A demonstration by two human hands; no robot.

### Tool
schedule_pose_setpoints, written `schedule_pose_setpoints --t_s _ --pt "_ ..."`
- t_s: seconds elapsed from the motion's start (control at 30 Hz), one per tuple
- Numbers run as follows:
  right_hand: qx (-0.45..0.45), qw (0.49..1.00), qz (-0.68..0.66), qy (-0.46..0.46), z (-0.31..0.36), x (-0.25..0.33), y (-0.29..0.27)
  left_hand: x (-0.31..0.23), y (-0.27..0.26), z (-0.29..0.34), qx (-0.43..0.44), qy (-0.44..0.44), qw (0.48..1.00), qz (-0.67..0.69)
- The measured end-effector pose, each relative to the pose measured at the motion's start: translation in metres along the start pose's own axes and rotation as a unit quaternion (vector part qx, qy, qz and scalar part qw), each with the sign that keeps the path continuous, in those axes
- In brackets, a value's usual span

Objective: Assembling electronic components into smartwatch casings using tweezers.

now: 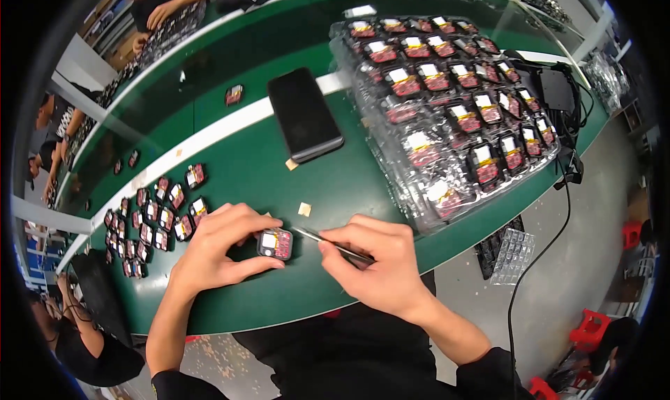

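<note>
My left hand [227, 250] grips a small square electronic module [275, 244] by its sides, between thumb and fingers. The module has a black housing, a red circuit board and a white patch, and it faces up just above the green table [279, 299]. In my right hand [373, 260] is a slim pair of dark tweezers [340, 247], pinched between thumb and fingers. Their tip points left, close to the module's upper right corner, with a small gap between. A small tan square piece [304, 209] lies on the table beyond the tweezers' tip.
Several similar modules [155, 215] cluster at the left. A black smartphone-like slab [304, 114] lies beyond my hands. Stacked clear plastic trays [419, 149] full of modules fill the right side. A black cable [530, 278] hangs off the right edge. Other people [164, 13] work across and leftward.
</note>
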State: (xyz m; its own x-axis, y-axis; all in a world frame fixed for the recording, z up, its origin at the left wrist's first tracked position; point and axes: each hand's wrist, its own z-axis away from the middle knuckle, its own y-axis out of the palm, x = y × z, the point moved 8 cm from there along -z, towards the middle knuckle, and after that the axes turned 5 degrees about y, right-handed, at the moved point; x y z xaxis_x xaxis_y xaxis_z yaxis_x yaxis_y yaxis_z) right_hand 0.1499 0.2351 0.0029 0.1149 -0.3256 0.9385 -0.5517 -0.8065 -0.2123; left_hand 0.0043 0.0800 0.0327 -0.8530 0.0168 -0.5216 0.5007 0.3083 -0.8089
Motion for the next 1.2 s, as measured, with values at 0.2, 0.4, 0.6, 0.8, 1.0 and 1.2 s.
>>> schedule_pose_setpoints --t_s 0.2,0.4,0.6,0.8,1.0,1.2 --pt "-0.007 1.000 -0.005 -0.004 0.001 -0.001 -0.008 -0.033 -0.031 -0.090 -0.059 0.090 0.993 0.046" --pt "0.013 0.999 -0.036 0.000 0.000 0.004 0.001 -0.063 -0.014 -0.188 -0.019 0.227 0.973 0.033" --pt "0.013 0.999 -0.046 0.023 0.003 -0.003 -0.004 -0.036 -0.024 -0.200 -0.075 0.179 0.974 0.118" --pt "0.043 0.998 -0.044 0.022 0.000 0.004 -0.001 0.121 -0.076 -0.154 -0.147 -0.008 0.981 -0.128" --pt "0.028 0.999 -0.032 0.019 0.000 0.003 0.001 0.176 -0.053 -0.129 -0.037 -0.055 0.990 -0.129" --pt "0.037 0.999 -0.020 0.031 0.000 0.000 0.002 0.152 -0.064 -0.111 -0.037 -0.074 0.988 -0.133"
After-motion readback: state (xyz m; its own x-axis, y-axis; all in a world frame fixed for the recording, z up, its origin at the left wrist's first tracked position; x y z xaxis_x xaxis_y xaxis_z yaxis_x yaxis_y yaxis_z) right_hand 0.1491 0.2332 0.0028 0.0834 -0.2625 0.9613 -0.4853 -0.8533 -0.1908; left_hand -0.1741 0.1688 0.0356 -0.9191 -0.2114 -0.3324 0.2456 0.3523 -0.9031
